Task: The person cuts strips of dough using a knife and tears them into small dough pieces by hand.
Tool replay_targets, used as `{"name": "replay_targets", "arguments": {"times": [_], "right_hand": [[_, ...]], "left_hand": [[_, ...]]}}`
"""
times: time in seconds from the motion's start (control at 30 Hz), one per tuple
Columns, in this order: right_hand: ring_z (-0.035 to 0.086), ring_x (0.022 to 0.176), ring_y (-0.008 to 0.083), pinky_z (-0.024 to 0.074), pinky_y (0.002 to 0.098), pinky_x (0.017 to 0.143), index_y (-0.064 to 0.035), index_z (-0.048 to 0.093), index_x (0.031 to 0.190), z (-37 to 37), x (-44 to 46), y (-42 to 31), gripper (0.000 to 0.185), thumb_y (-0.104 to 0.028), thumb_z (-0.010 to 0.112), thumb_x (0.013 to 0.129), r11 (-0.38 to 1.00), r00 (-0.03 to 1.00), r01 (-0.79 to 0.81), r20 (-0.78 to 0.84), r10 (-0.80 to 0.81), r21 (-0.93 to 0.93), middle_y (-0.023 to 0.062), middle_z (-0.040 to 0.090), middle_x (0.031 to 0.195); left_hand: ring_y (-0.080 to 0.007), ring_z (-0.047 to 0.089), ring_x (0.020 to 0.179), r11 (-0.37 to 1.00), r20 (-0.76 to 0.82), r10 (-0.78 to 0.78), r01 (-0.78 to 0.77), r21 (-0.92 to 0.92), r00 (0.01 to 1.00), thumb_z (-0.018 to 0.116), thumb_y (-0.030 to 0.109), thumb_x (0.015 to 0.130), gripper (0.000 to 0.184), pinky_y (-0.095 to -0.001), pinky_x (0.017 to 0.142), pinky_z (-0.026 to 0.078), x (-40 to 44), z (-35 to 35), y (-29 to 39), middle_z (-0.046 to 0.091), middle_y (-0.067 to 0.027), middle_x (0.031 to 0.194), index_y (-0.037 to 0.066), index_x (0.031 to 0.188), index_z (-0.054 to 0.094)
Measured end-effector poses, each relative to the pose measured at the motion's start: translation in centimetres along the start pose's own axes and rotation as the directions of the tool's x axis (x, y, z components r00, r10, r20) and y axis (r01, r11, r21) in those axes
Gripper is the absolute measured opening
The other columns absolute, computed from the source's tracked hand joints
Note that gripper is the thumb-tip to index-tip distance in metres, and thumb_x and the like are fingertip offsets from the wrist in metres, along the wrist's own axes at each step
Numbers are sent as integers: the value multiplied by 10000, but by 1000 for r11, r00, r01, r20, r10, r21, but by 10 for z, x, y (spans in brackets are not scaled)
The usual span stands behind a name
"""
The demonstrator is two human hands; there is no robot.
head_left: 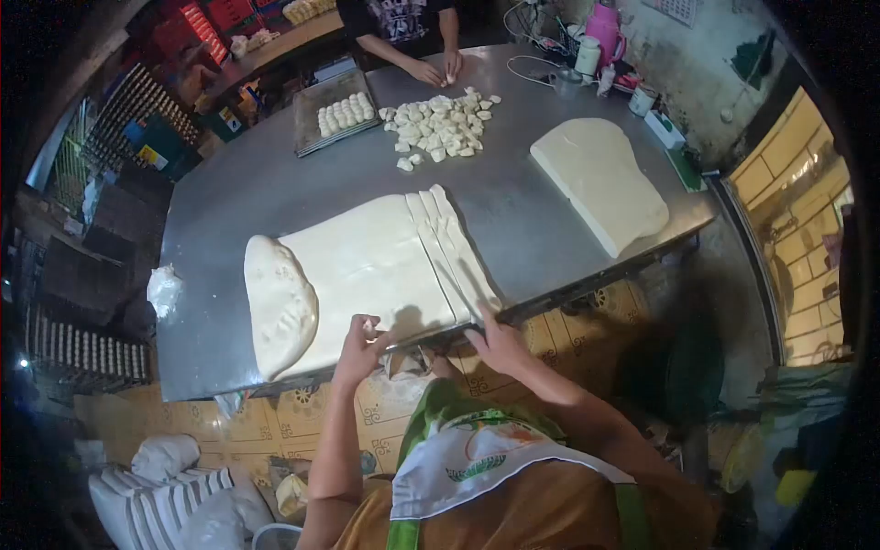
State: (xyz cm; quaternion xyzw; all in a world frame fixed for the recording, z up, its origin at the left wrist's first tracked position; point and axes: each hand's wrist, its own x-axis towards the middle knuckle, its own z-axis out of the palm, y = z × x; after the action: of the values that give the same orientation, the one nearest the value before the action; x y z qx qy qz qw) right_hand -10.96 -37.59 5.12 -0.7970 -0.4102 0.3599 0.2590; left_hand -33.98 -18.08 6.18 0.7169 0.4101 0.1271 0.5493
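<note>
A wide flat sheet of pale dough (367,261) lies along the near edge of the metal table, its left end folded into a thick lump (278,307). Long strips (449,243) are cut at its right end. My right hand (500,344) is at the near end of the strips, fingers partly bent; what it holds, if anything, I cannot make out. My left hand (363,346) is at the table's near edge, below the sheet, with thumb and fingers apart and nothing visible between them.
Another dough slab (598,183) rests on the table (211,220) at the right. Beyond are many dough pieces (438,124) and a tray (316,142) with dough balls. Across the table, a person's hands (440,71) handle dough. A pink flask (602,35) stands back right.
</note>
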Motion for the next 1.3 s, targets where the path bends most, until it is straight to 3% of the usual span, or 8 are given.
{"name": "replay_targets", "arguments": {"times": [0.17, 0.23, 0.33, 0.43, 0.77, 1.03, 1.1, 1.3], "right_hand": [[658, 875, 395, 530, 439, 793, -31, 323, 1457, 11, 104, -90, 625, -320, 566, 958, 941, 948, 314, -22, -319, -127, 243, 667, 1010], [661, 885, 363, 529, 417, 791, -32, 458, 1382, 34, 144, -99, 497, -284, 561, 966, 664, 598, 628, -294, -746, -406, 220, 673, 987], [659, 898, 352, 518, 427, 795, -31, 560, 1259, 33, 172, -115, 365, -263, 540, 978, 848, 847, 530, -49, -529, -1, 200, 675, 963], [660, 923, 346, 498, 440, 795, -28, 658, 1076, 13, 233, -118, 246, -204, 511, 989, 937, 941, 315, 76, -329, 148, 204, 669, 947], [604, 1007, 382, 477, 445, 922, -85, 663, 1009, -37, 399, -82, 453, -512, 614, 866, 784, 987, 160, 97, -128, -600, 205, 635, 1112], [563, 937, 339, 472, 463, 785, -57, 603, 863, -24, 241, 8, 116, -133, 669, 805, 681, 732, 681, 233, -640, -270, 178, 556, 974], [563, 889, 335, 474, 444, 769, -44, 578, 834, -35, 193, 29, 100, -76, 658, 784, 731, 664, 682, 409, -626, 9, 162, 542, 914], [548, 730, 297, 458, 396, 651, -60, 483, 767, -242, 64, -34, 285, 20, 755, 741, 387, 260, 741, 296, -919, 549, 107, 513, 814]], "left_hand": [[-206, 557, 1112, 883, -107, 45, -90, -460, 993, 609, 368, 955, 489, -344, 908, 457, 49, 16, 28, 571, -92, 1186, 8, 1255, 467], [-231, 535, 1175, 456, -142, -109, -77, -887, 984, 545, 504, 967, 587, -381, 951, 445, 73, 18, 34, 552, -98, 1249, 25, 1295, 456], [-297, 494, 1255, 61, 333, 122, 327, -943, 935, 477, 635, 928, 758, -448, 1022, 417, 83, 18, 30, 475, -138, 1376, 73, 1425, 367], [-326, 479, 1278, 250, 426, 193, 376, -892, 884, 493, 631, 921, 798, -465, 1035, 420, 75, 0, 28, 415, -151, 1438, 99, 1481, 292], [-300, 506, 1264, 394, 393, 72, 336, -855, 917, 510, 478, 987, 773, -377, 937, 483, 92, 3, 10, 382, -179, 1479, 93, 1549, 146], [-291, 513, 1243, 913, 132, -95, 139, -383, 987, 680, 286, 903, 754, -416, 942, 481, 104, 56, 34, 512, -186, 1335, 41, 1494, 282], [-348, 500, 1244, 995, 36, 2, -5, 103, 999, 761, 244, 796, 846, -437, 955, 477, 104, 69, 53, 512, -208, 1320, 31, 1477, 305], [-457, 421, 1287, 453, 36, 534, -321, 832, 845, 829, 192, 661, 906, -459, 937, 498, 113, 137, 48, 456, -272, 1356, 2, 1422, 376]]}}
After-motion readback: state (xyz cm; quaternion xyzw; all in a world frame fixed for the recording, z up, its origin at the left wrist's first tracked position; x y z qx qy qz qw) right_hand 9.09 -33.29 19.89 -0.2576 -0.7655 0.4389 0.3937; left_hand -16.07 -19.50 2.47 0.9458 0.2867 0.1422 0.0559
